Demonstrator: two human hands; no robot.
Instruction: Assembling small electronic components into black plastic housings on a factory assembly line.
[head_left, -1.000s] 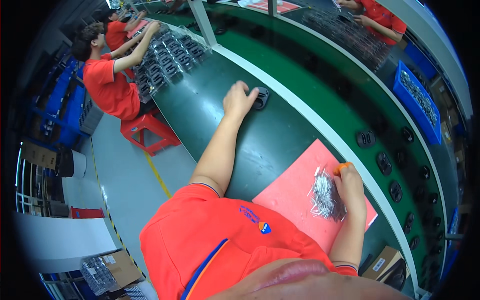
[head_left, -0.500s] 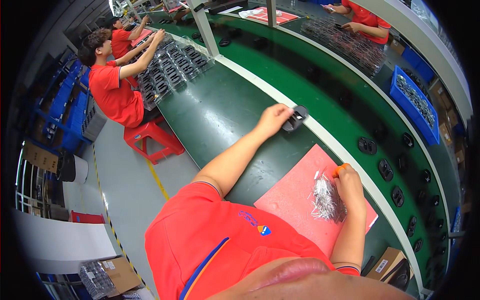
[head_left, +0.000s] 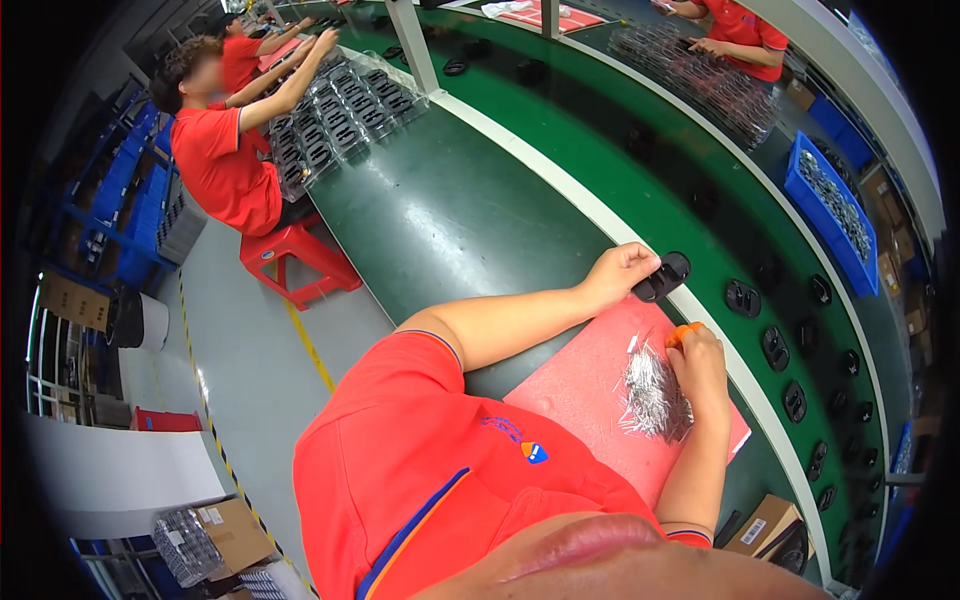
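Gripping: black plastic part point(head_left: 664, 277) is pinched by left hand point(head_left: 620, 272), fingers closed on it, at 12 o'clock of pink mat point(head_left: 580, 385).
R hand: right hand point(head_left: 700, 365) is closed on orange-handled tool point(head_left: 683, 333).
Pins: heap of metal pins point(head_left: 652, 392) lies on mat, touched by R hand at 3 o'clock.
Belt: more black parts point(head_left: 775, 347) are lined on green conveyor point(head_left: 600, 160).

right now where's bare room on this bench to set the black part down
Free: the dark green bench top left of the left hand, up to the clear trays of black parts; also the near-left half of the pink mat. Crowded: the pile of thin silver pins under the right hand, and the conveyor's row of black oval parts.
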